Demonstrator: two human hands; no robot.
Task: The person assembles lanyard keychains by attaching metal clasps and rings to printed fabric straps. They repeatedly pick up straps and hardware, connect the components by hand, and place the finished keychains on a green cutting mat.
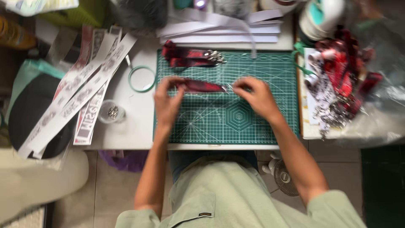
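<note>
While the person is sitting at the near edge of the white table, both hands are working over the green cutting mat on one red and black patterned strap. That strap is lying across the far half of the mat, running left to right between the two hands. The left hand is pinching the strap's left end, fingers curled closed on the fabric, wrist bent slightly inward. The right hand is resting palm down at the strap's right end, fingers bunched near a small metal tip; whether they are actually gripping it or only pressing on it cannot be told from this view. Both forearms are angling inward from the near side, elbows spread wide. As for progress, a small group of similar straps with metal clips is lying on the far edge of the mat, appearing finished, judging by the attached clips. A larger heap of red straps and metal parts is sitting to the right, so much of the work seems to be remaining. Printed paper strips are fanning out on the left, beside a green tape ring and a small clear cup of metal pieces.
</note>
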